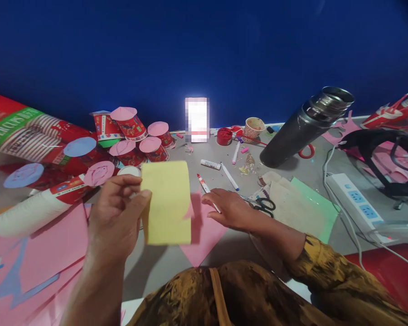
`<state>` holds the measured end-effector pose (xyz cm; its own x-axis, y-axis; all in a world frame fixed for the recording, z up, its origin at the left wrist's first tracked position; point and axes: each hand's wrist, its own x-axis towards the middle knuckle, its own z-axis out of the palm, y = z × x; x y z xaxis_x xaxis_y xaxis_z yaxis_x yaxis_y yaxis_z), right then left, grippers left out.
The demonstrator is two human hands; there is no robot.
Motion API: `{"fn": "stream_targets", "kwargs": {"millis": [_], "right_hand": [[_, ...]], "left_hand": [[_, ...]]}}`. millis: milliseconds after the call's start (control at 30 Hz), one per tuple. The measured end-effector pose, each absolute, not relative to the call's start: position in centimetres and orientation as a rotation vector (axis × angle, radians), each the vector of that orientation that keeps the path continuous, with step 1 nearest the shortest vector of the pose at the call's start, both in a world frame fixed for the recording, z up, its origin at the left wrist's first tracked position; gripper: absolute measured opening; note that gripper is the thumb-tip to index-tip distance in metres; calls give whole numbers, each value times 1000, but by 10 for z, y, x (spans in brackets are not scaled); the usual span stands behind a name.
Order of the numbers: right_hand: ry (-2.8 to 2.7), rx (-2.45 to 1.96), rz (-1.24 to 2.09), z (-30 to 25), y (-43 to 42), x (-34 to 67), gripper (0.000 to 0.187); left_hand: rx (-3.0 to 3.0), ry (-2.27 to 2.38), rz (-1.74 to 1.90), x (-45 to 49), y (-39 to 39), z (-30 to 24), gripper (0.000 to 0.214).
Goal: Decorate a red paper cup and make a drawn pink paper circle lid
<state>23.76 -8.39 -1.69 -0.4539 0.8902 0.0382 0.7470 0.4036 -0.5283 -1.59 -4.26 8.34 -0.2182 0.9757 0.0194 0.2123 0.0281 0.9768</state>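
My left hand [120,213] pinches a yellow sheet of paper [166,203] by its left edge, holding it raised above the table. Between the thumb and fingers of my right hand [229,208] is a white marker with a red end [202,182], which points away from me. Behind the yellow sheet, a pink sheet of paper [209,237] is partly hidden. Black-handled scissors [265,207] lie just right of my right hand. Beyond it are a blue-ended marker [230,176] and a short white marker [210,164].
Red paper cups with pink tops [128,123] stand at the back left, near a cup package [37,131]. Pink sheets [61,226] lie left. A dark flask [302,129] stands right, before a power strip [357,201]. A bright screen [197,120] stands at the back.
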Motion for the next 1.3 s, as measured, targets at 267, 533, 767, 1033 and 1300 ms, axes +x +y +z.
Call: {"fn": "stream_targets", "kwargs": {"millis": [267,533,767,1033,1300], "right_hand": [[-2330,-1392,685,-17,-82,238,37],[-2273,-1347,636,-22,-82,238,34],[-1769,-1416,802,-10,-78,238,23],[-1359,-1333,845,-5,-78,237,16],[-1130,-1263,659,-2,-73,248,17]], "left_hand": [[787,1350,449,-43,-76,32,52],[846,1204,484,-8,-82,24,45],[1327,1231,791,-2,-78,23,20],[1430,1315,743,2,-68,25,24],[1755,1485,562,16,-45,11,28]]}}
